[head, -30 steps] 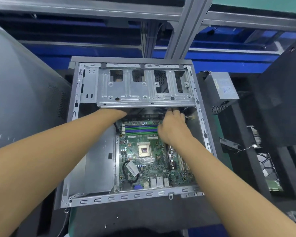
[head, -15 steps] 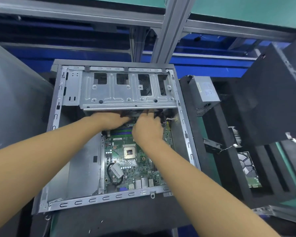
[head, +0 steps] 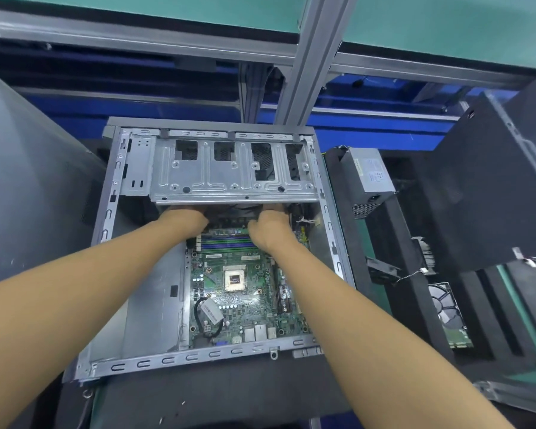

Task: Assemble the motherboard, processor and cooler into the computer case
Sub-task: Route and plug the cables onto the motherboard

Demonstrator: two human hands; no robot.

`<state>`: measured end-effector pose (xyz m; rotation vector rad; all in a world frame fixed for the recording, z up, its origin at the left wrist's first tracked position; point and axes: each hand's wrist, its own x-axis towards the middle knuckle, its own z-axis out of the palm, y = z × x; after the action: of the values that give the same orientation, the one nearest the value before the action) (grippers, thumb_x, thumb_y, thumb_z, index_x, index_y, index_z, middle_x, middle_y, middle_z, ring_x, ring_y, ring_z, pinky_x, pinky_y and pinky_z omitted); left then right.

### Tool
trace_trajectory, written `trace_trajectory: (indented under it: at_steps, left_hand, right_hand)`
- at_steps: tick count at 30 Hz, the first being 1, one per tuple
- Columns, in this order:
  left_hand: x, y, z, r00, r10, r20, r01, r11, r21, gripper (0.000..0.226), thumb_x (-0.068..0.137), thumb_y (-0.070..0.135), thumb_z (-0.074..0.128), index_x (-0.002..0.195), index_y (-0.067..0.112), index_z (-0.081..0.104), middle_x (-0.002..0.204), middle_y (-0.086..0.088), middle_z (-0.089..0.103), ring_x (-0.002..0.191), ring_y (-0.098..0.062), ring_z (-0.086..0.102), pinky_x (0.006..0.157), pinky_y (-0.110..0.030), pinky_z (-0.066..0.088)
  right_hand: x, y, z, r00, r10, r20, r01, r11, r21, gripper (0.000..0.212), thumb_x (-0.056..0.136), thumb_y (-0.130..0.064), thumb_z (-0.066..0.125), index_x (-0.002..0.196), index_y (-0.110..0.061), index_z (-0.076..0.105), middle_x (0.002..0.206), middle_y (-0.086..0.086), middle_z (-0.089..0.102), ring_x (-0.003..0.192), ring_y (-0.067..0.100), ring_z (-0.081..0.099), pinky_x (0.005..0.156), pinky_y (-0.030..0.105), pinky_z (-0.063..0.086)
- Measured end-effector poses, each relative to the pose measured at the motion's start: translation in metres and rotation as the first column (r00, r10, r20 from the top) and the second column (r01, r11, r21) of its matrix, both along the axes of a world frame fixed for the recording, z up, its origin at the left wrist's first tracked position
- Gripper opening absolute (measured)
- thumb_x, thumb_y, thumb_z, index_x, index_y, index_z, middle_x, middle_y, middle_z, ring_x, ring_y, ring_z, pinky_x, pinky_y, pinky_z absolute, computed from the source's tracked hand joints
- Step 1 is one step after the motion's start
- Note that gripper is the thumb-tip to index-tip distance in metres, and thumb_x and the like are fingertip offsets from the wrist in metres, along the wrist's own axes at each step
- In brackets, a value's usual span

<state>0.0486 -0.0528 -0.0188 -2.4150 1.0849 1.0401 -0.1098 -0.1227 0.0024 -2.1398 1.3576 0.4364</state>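
Head view: left hand (head: 186, 216) and right hand (head: 268, 226) both reach to the far edge of the motherboard (head: 239, 305), fingertips hidden under the drive cage (head: 229, 178), so grip cannot be told. A second ago the left hand was deeper under the cage; now its knuckles show and the hands sit apart. The board lies flat in the computer case (head: 198, 357), wrist-side of the fingers. Likely seating the board's far edge. Socket (head: 235, 280) bare of cooler.
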Motion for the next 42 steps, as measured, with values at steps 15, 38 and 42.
trace_trajectory:
  at_steps: [15, 38, 42]
  left_hand:
    - [-0.007, 0.016, 0.02, 0.99, -0.13, -0.058, 0.113, 0.966, -0.233, 0.028, 0.104, 0.032, 0.035, 0.099, 0.01, 0.05, 0.081, -0.003, 0.054, 0.075, -0.019, 0.052, 0.061, -0.029, 0.038]
    - [-0.016, 0.067, 0.054, 0.905, -0.341, -0.255, 0.262, 0.917, -0.3, 0.008, 0.096, 0.03, 0.053, 0.094, 0.028, 0.061, 0.074, 0.015, 0.057, 0.067, 0.0, 0.051, 0.063, -0.026, 0.043]
    - [-0.018, 0.086, 0.049, 0.831, -0.332, -0.445, 0.269, 0.942, -0.202, 0.016, 0.088, 0.031, 0.07, 0.101, 0.035, 0.063, 0.086, 0.01, 0.065, 0.074, -0.006, 0.058, 0.074, -0.028, 0.048]
  right_hand:
    - [-0.02, 0.021, 0.043, 0.985, 0.023, 0.17, -0.057, 0.978, 0.199, 0.046, 0.101, -0.018, 0.041, 0.147, -0.007, 0.042, 0.153, 0.016, 0.039, 0.113, 0.031, 0.058, 0.082, 0.031, 0.044]
    - [-0.059, 0.012, 0.048, 0.948, 0.317, 0.034, -0.301, 0.856, 0.421, 0.032, 0.104, -0.005, 0.032, 0.112, -0.016, 0.061, 0.1, 0.008, 0.072, 0.076, 0.019, 0.072, 0.071, 0.036, 0.063]
    - [-0.053, 0.026, 0.04, 0.905, 0.425, -0.014, -0.352, 0.767, 0.537, 0.048, 0.106, -0.005, 0.034, 0.153, -0.015, 0.03, 0.116, 0.016, 0.068, 0.066, 0.021, 0.071, 0.061, 0.032, 0.061]
